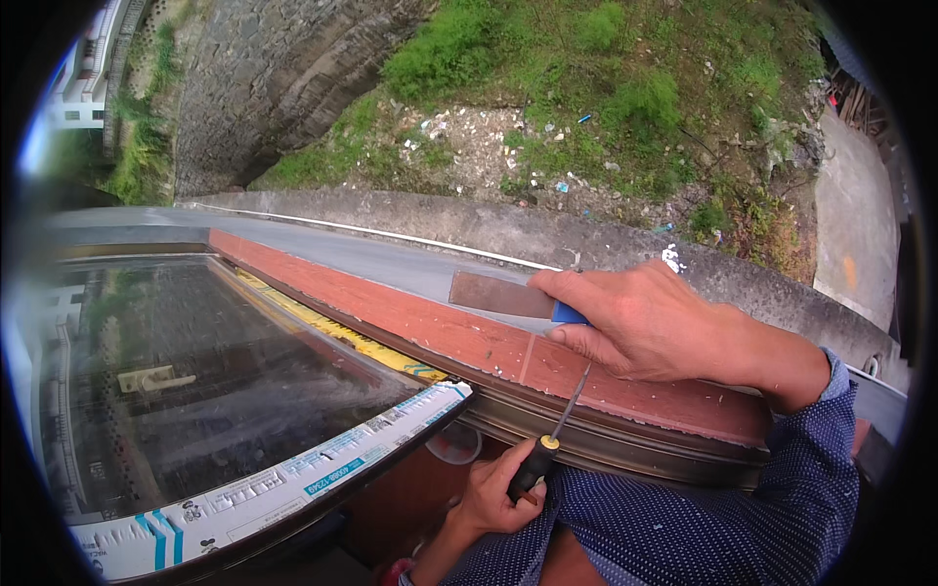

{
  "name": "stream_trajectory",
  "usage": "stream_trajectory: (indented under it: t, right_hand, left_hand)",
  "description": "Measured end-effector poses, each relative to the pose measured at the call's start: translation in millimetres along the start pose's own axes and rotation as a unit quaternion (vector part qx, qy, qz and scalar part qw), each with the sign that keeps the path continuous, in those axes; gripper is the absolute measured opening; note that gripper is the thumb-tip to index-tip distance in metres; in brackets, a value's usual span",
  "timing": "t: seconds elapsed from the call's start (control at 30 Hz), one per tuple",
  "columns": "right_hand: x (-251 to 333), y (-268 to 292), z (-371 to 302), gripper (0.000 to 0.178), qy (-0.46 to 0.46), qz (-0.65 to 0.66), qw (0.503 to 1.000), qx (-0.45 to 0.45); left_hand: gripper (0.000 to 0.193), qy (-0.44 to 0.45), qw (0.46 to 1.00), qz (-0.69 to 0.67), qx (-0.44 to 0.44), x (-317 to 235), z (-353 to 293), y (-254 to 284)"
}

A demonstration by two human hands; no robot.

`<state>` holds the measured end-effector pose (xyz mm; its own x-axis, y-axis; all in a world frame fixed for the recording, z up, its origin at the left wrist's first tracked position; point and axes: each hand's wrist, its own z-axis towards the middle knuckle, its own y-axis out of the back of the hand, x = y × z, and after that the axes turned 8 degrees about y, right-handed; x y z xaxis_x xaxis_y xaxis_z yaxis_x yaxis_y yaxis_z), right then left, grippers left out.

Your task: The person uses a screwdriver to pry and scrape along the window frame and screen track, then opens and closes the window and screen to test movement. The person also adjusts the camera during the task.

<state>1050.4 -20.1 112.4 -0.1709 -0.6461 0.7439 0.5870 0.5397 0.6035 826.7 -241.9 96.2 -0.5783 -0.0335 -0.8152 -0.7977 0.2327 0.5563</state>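
Observation:
My right hand [640,317] grips the blue handle of a putty knife [500,295], its flat, brownish blade pointing left above the red tiled sill [440,335]. Lower down, my left hand [491,496] is closed around the black and yellow handle of a screwdriver [533,469]. The thin shaft points up and right, across the brown metal window track [625,439]. To the left stands a window sash with a dark glass pane [244,361]. Printed white protective film [293,481] covers its near edge, and a yellow strip [337,327] runs along the sill side.
Beyond the sill lie a grey ledge [391,246] and a concrete wall [440,210] with a white pipe along it. Farther down is a green slope [586,107] with scattered litter. A stone wall [274,88] rises at the upper left.

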Motion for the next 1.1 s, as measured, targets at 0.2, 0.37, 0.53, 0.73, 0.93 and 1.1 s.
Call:
stream_trajectory:
  t: [0.2, 0.37, 0.53, 0.73, 0.93, 1.1]
  right_hand:
    - [-10, -25, 15, 0.032, 0.081, -0.049, 0.978, 0.184]
    - [-12, -29, 32, 0.045, 0.125, -0.087, 0.959, 0.240]
    - [-6, -30, 53, 0.021, 0.129, -0.150, 0.944, 0.264]
    - [31, -18, 90, 0.009, 0.142, -0.233, 0.894, 0.356]
    - [54, -9, 115, 0.008, 0.215, -0.328, 0.832, 0.392]
    - [48, -25, 122, 0.007, 0.297, -0.377, 0.822, 0.306]
  left_hand:
    - [0.054, -0.011, 0.999, -0.020, 0.036, 9, 0, -1]
    - [0.051, -0.011, 0.999, -0.013, 0.049, 10, 5, 1]
    - [0.049, -0.014, 0.998, -0.016, 0.055, 9, 9, 3]
    - [0.045, 0.009, 0.997, -0.026, 0.068, 13, 9, 3]
    - [0.044, -0.017, 0.998, -0.035, 0.050, 13, 13, 1]
    - [0.044, -0.012, 0.997, -0.038, 0.058, 13, 13, 2]
